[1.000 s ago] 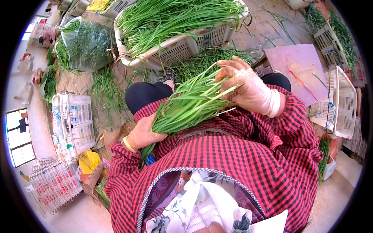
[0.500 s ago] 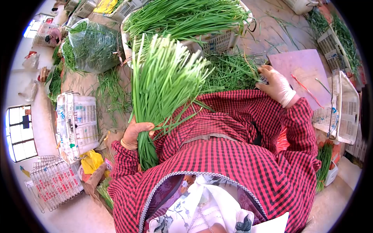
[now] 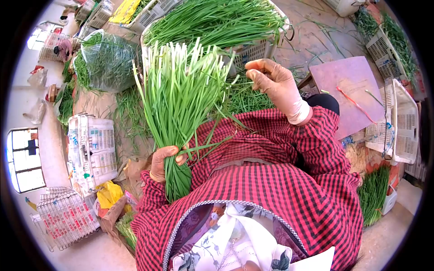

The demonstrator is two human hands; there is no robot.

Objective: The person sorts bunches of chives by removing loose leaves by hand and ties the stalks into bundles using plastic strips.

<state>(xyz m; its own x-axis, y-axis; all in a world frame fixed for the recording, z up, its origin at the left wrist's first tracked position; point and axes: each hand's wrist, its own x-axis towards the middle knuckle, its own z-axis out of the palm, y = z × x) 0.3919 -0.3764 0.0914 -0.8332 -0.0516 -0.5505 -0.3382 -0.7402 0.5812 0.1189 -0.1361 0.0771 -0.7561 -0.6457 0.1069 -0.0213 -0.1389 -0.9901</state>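
A thick bunch of garlic chives (image 3: 181, 95) stands fanned out in front of me, its pale stem ends pointing away. My left hand (image 3: 166, 161) is wrapped round its lower, leafy part, near my lap. My right hand (image 3: 275, 81), in a thin glove, is raised to the right of the bunch. Its thumb and forefinger are pinched together at a thin green chive stalk (image 3: 244, 83) beside the stem ends. Loose chive trimmings (image 3: 253, 97) lie in a heap below and behind the right hand.
Beyond the bunch stands a white crate (image 3: 253, 50) heaped with chives. A pinkish board (image 3: 348, 90) bearing a red strip is at the right. White crates (image 3: 101, 149) stand at the left, near a clear bag (image 3: 110, 63) of greens. Another person (image 3: 64, 47) is far left.
My right hand has come up and left from beside the board and trimmings to the bunch's right edge. The bunch has shifted slightly left, still in my left hand.
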